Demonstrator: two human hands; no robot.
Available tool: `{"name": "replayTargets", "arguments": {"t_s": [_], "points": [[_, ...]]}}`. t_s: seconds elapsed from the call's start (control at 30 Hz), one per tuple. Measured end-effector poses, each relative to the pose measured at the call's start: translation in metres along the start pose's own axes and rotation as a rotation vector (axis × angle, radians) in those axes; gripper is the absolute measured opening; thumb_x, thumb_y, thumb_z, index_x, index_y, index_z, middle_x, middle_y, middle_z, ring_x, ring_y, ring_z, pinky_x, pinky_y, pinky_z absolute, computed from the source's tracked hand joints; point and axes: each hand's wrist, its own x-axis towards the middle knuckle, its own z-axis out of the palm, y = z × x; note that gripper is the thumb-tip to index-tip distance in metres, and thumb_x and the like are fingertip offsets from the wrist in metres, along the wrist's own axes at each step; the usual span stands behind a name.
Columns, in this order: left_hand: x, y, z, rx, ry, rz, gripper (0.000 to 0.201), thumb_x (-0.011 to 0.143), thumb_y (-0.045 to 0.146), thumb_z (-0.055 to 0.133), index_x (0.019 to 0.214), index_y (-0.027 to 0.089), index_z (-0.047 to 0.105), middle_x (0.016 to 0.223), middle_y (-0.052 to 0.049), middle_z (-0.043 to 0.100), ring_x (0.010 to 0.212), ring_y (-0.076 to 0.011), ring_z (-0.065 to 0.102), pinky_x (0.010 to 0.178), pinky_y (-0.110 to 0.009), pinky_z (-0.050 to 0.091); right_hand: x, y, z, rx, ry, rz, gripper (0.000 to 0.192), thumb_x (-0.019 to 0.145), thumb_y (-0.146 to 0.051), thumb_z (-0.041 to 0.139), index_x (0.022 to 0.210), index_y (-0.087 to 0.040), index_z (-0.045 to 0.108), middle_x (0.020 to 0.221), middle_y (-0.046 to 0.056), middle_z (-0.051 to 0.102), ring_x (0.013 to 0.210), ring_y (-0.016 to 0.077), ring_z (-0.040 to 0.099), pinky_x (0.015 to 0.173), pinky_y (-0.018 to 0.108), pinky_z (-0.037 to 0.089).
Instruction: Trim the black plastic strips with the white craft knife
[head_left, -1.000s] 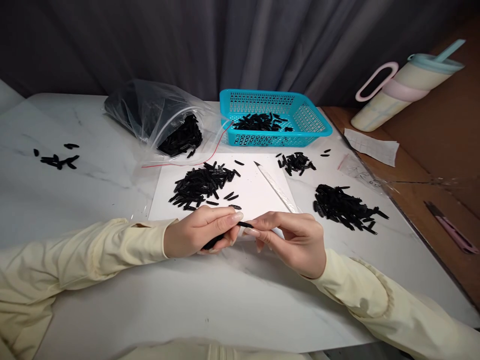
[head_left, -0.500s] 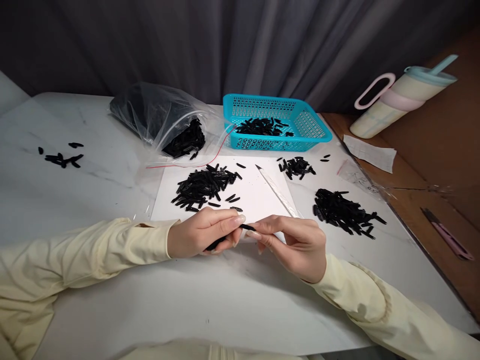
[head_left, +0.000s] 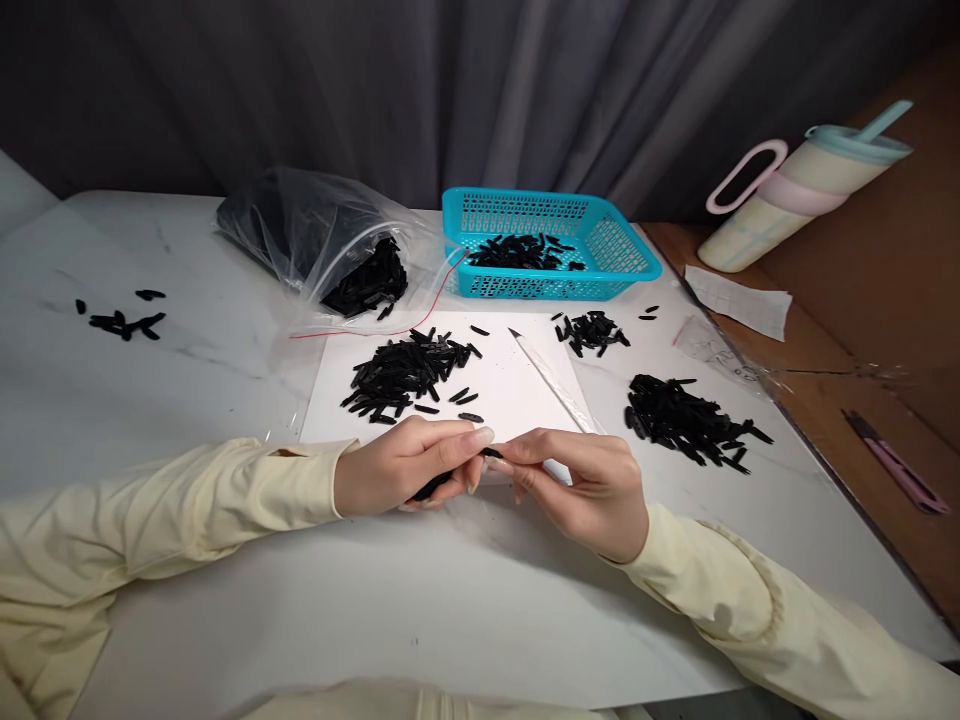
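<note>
Several loose black pieces (head_left: 124,325) lie at the far left of the desk (head_left: 225,620), well apart from the other groups. Next comes a clear plastic bag (head_left: 300,235) with more pieces at its mouth, then a black pile (head_left: 405,375) on white paper (head_left: 322,410). On the near side of that pile, the left hand (head_left: 420,460) has its fingers curled round a dark mass (head_left: 433,487), likely more pieces, thumb on top. One slim black piece (head_left: 492,453) bridges the two hands, its ends hidden by fingertips; the right hand (head_left: 589,485) pinches its right end between thumb and forefinger. Light, even pressure would probably suit so thin a piece, with the left fingers firm enough that nothing spills. Farther right, a small cluster (head_left: 592,332) and a bigger heap (head_left: 686,418) are best left undisturbed by the right sleeve (head_left: 720,570).
</note>
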Motion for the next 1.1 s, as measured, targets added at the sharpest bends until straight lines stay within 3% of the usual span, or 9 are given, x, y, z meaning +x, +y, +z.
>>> {"name": "replayTargets", "arguments": {"t_s": [0.23, 0.33, 0.43, 0.57, 0.63, 0.73, 0.9, 1.0, 1.1], "points": [[0.003, -0.002, -0.002, -0.032, -0.001, -0.027, 0.027, 0.091, 0.034, 0.038, 0.072, 0.016, 0.045, 0.041, 0.010, 0.036, 0.032, -0.0028, 0.025, 0.033, -0.015, 0.023, 0.021, 0.012, -0.033, -0.362, -0.144, -0.308, 0.013, 0.087, -0.011, 0.052, 0.091, -0.015, 0.063, 0.075, 0.006, 0.070, 0.063, 0.0132, 0.065, 0.058, 0.022, 0.050], [0.003, -0.002, -0.002, -0.049, 0.000, -0.031, 0.027, 0.091, 0.034, 0.039, 0.072, 0.016, 0.044, 0.042, 0.009, 0.037, 0.032, -0.0025, 0.025, 0.032, -0.014, 0.023, 0.036, 0.027, -0.048, -0.790, -0.184, -0.196, 0.025, 0.092, -0.027, 0.046, 0.089, -0.013, 0.065, 0.078, 0.009, 0.070, 0.067, 0.0174, 0.065, 0.055, 0.026, 0.046], [0.003, -0.002, -0.002, -0.060, 0.004, -0.033, 0.028, 0.091, 0.034, 0.038, 0.069, 0.016, 0.042, 0.044, 0.009, 0.039, 0.033, -0.0022, 0.026, 0.032, -0.014, 0.023, 0.048, 0.043, -0.050, -1.136, -0.407, -0.033, 0.039, 0.094, -0.036, 0.039, 0.114, -0.009, 0.057, 0.087, 0.013, 0.069, 0.073, 0.0236, 0.065, 0.047, 0.027, 0.036], [0.003, -0.003, -0.002, -0.061, -0.002, -0.029, 0.031, 0.092, 0.034, 0.037, 0.066, 0.017, 0.039, 0.045, 0.008, 0.038, 0.033, -0.0020, 0.027, 0.032, -0.014, 0.023, 0.059, 0.055, -0.045, -1.252, -0.657, 0.125, 0.052, 0.090, -0.020, 0.039, 0.140, -0.013, 0.029, 0.103, 0.014, 0.065, 0.060, 0.0205, 0.063, 0.042, 0.026, 0.027], [0.003, -0.003, -0.002, -0.059, -0.009, -0.020, 0.032, 0.092, 0.034, 0.036, 0.066, 0.017, 0.037, 0.045, 0.009, 0.038, 0.033, -0.0020, 0.027, 0.032, -0.014, 0.023, 0.062, 0.054, -0.046, -1.175, -0.709, 0.137, 0.051, 0.086, -0.013, 0.040, 0.137, -0.015, 0.036, 0.097, 0.011, 0.067, 0.061, 0.0201, 0.064, 0.044, 0.026, 0.031], [0.002, -0.004, -0.002, -0.063, -0.015, -0.018, 0.033, 0.092, 0.037, 0.035, 0.066, 0.018, 0.035, 0.045, 0.009, 0.038, 0.032, -0.0022, 0.027, 0.032, -0.015, 0.023, 0.061, 0.041, -0.057, -0.881, -0.618, 0.097, 0.036, 0.084, -0.011, 0.041, 0.115, -0.014, 0.058, 0.084, 0.008, 0.070, 0.066, 0.0181, 0.064, 0.055, 0.026, 0.042], [0.000, -0.003, -0.001, -0.069, -0.027, -0.013, 0.031, 0.093, 0.036, 0.033, 0.067, 0.019, 0.033, 0.046, 0.009, 0.039, 0.033, -0.0025, 0.028, 0.033, -0.016, 0.022, 0.047, 0.011, -0.085, -0.500, -0.334, 0.089, 0.028, 0.088, -0.027, 0.046, 0.111, -0.017, 0.058, 0.083, 0.004, 0.070, 0.056, 0.0125, 0.064, 0.054, 0.023, 0.051], [0.000, -0.003, 0.000, -0.071, -0.029, -0.017, 0.032, 0.093, 0.037, 0.032, 0.067, 0.019, 0.032, 0.046, 0.009, 0.038, 0.033, -0.0023, 0.028, 0.033, -0.015, 0.022, 0.037, 0.005, -0.094, -0.600, -0.170, -0.045, 0.022, 0.082, -0.025, 0.057, 0.102, -0.019, 0.061, 0.076, 0.002, 0.069, 0.056, 0.0131, 0.064, 0.052, 0.023, 0.051], [0.001, -0.002, 0.000, -0.068, -0.021, -0.013, 0.032, 0.093, 0.037, 0.032, 0.066, 0.019, 0.032, 0.046, 0.009, 0.038, 0.032, -0.0021, 0.027, 0.032, -0.015, 0.022, 0.032, 0.006, -0.090, -0.812, 0.064, -0.112, 0.004, 0.078, -0.025, 0.062, 0.078, -0.021, 0.062, 0.055, -0.001, 0.061, 0.044, 0.0119, 0.054, 0.044, 0.024, 0.042]]}}
